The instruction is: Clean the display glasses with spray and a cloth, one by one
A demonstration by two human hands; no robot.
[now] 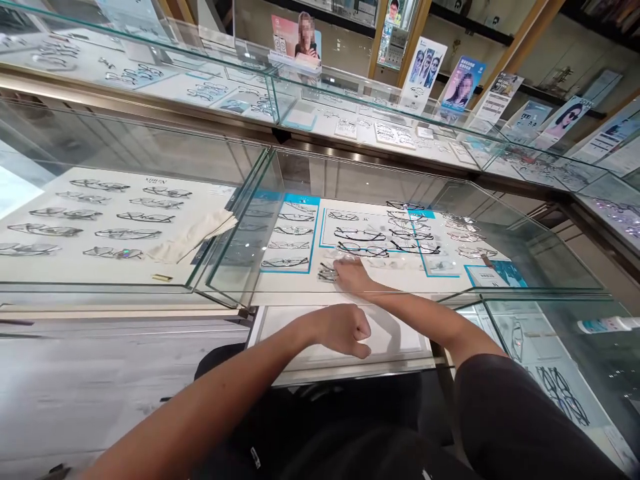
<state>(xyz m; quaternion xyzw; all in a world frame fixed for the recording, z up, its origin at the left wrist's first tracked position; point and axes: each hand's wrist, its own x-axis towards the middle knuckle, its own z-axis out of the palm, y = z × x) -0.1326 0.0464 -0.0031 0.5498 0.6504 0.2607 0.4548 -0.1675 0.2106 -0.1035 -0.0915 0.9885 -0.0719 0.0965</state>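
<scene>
At the centre of the frame, the right hand (353, 275) is gripping folded metal-framed eyeglasses (327, 272) above the white display surface (300, 285). The left hand (345, 328), lower down, is curling its fingers loosely, apparently empty.

Bare L hand (343, 330) curled in loose fist, turned R. Bare L forearm (225, 390) slants up from lower L. Bare R hand (354, 275) farther fwd, pointing L; R forearm (420, 312) extended, dark short sleeve (520, 413).
</scene>
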